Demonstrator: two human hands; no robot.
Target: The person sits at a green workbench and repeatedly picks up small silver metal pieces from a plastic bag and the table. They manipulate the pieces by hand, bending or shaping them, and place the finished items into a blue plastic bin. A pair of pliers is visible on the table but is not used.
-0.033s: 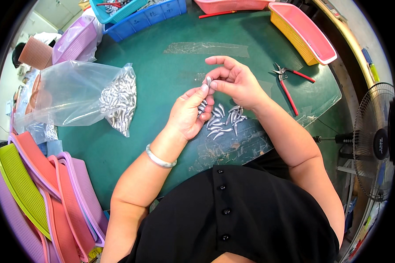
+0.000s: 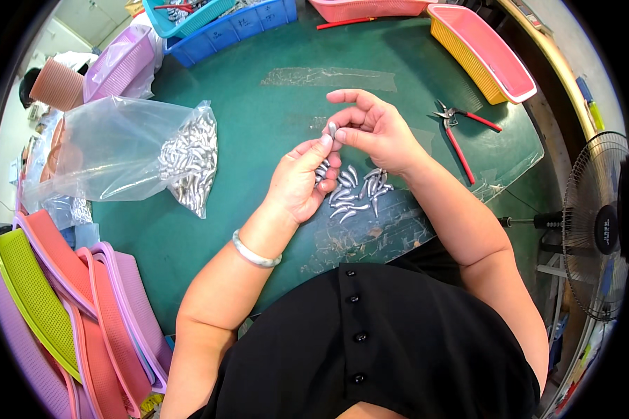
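My left hand (image 2: 295,185) and my right hand (image 2: 386,138) meet above the middle of the green table (image 2: 241,140). Between their thumbs and fingertips is one small silver metal piece (image 2: 333,130), rounded at the end that shows. More curved silver pieces (image 2: 321,170) lie in the curled fingers of my left hand. Just below the hands, a loose pile of teardrop-like silver pieces (image 2: 356,190) is spread on the tabletop. To the left, a clear plastic bag (image 2: 112,143) holds a heap of similar pieces (image 2: 190,157).
Red-handled cutting pliers (image 2: 457,136) lie at right, jaws apart. A yellow basket (image 2: 461,59) with a pink one inside stands behind them. A blue crate (image 2: 234,31) is at the back left, stacked baskets (image 2: 129,307) at the near left. A fan (image 2: 594,227) stands beyond the right edge.
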